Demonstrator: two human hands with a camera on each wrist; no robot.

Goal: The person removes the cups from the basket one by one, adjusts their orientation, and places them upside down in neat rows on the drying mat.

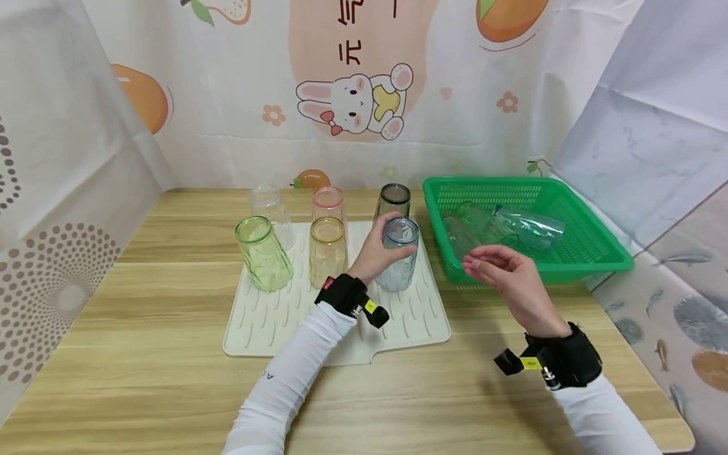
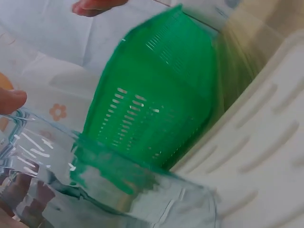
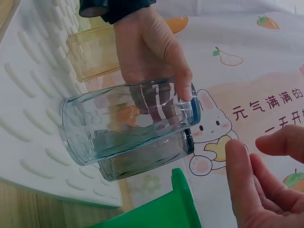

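My left hand (image 1: 376, 254) grips a blue drinking glass (image 1: 398, 272) near its upper end, thumb on the near side. The glass stands upside down at the front right of a white drying mat (image 1: 347, 328). In the right wrist view its rim meets or nearly meets the mat. Behind it is a grey glass (image 1: 392, 194), and to its left a yellow glass (image 1: 328, 256). My right hand (image 1: 514, 278) hovers near the basket's front edge, fingers loosely bent, thumb near the fingertips. Nothing shows between them in the right wrist view.
A green plastic basket (image 1: 574, 273) stands right of the mat with several transparent glasses (image 1: 529, 227) lying in it. Also upside down on the mat are a green glass (image 1: 264, 256), a pink glass (image 1: 328, 199) and a clear glass (image 1: 273, 212). A printed curtain (image 1: 227, 151) hangs behind the table.
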